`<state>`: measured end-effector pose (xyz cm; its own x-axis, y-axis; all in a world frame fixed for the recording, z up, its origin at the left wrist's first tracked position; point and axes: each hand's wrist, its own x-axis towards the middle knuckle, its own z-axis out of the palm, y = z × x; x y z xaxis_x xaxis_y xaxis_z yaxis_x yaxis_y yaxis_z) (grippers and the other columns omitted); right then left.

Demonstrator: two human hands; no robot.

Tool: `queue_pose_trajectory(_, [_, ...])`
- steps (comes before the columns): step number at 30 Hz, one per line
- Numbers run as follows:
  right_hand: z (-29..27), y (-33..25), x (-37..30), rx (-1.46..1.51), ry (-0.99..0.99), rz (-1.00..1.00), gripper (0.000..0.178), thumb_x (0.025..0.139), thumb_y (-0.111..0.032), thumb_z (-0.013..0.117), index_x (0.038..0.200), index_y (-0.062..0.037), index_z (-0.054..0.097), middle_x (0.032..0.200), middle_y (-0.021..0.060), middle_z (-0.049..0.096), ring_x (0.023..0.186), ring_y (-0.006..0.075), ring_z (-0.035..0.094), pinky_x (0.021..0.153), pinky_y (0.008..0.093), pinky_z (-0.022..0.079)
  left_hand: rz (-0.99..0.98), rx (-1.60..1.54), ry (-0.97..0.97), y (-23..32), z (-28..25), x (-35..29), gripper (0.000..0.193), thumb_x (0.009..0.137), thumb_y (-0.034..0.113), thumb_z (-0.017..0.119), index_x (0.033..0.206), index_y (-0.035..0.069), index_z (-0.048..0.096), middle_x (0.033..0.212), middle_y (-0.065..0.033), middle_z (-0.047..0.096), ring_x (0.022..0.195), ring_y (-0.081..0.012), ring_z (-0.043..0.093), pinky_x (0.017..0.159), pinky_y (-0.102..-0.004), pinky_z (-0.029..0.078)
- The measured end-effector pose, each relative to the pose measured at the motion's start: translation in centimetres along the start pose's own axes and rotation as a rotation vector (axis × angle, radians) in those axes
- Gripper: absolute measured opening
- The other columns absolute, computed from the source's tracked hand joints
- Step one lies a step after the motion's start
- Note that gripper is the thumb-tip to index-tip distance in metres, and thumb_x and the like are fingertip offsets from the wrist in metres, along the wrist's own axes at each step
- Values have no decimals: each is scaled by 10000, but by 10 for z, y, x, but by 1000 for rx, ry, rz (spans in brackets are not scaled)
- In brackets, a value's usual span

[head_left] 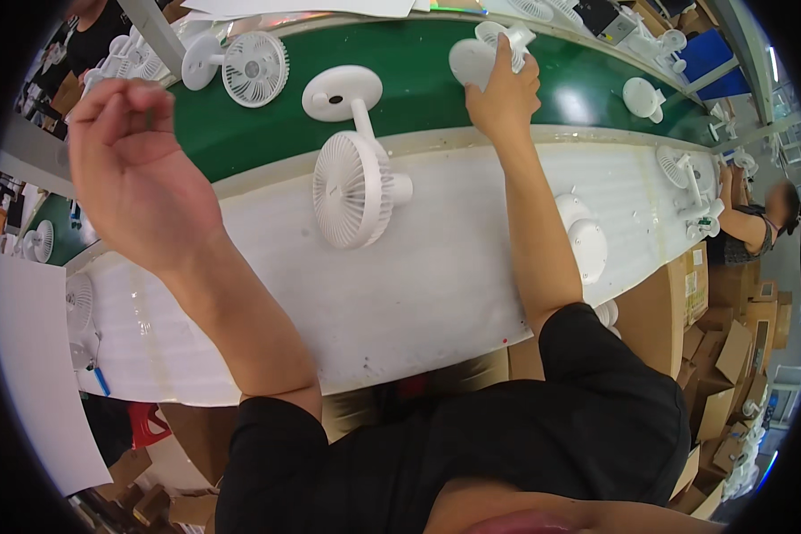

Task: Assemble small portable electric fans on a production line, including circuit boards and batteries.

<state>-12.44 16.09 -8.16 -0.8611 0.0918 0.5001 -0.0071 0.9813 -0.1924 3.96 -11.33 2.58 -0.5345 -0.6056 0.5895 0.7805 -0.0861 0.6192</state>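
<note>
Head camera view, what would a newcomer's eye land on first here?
Probably the raised left hand, large at the picture's left with fingers curled and nothing visible in it. Near the middle, a white fan has its round base over the green strip and its head over the white tabletop. Farther right, the right hand is on a second white fan.

Cardboard boxes crowd the right side below another person; a blue bin stands beyond the white tabletop.
</note>
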Motion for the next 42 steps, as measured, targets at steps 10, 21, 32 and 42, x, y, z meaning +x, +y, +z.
queue_pose_trajectory(10, [31, -57, -58, 1114, -856, 37, 838, 871, -211, 678, 1503, 8, 173, 949, 138, 599, 805, 246, 608, 779, 353, 515, -256, 159, -217, -4, 44, -18, 69, 872, 51, 505, 906, 40, 564, 821, -36, 505, 766, -128, 444, 743, -219, 359])
queue_pose_trajectory(21, [0, -69, -68, 1508, -887, 357, 822, 922, -80, 587, 1541, -89, 46, 959, 107, 581, 764, 180, 609, 708, 303, 507, -312, 326, -309, 1, 52, -25, 138, 849, 28, 486, 934, 44, 594, 783, -23, 532, 722, -110, 461, 720, -210, 364])
queue_pose_trajectory(32, [0, -64, -63, 1896, -913, 176, 864, 878, 3, 574, 1536, -215, 58, 919, 106, 594, 607, 169, 586, 512, 284, 467, -299, 328, -328, -2, 53, -22, 153, 835, 10, 494, 939, 37, 603, 786, -31, 563, 709, -110, 486, 696, -211, 398])
queue_pose_trajectory(42, [37, -57, -63, 1598, -766, 532, 654, 890, -69, 590, 1439, -75, 236, 923, 131, 596, 798, 178, 570, 702, 314, 485, -324, 312, -404, -4, 57, -28, 167, 804, -40, 516, 908, 15, 634, 738, -29, 571, 680, -99, 500, 665, -209, 409])
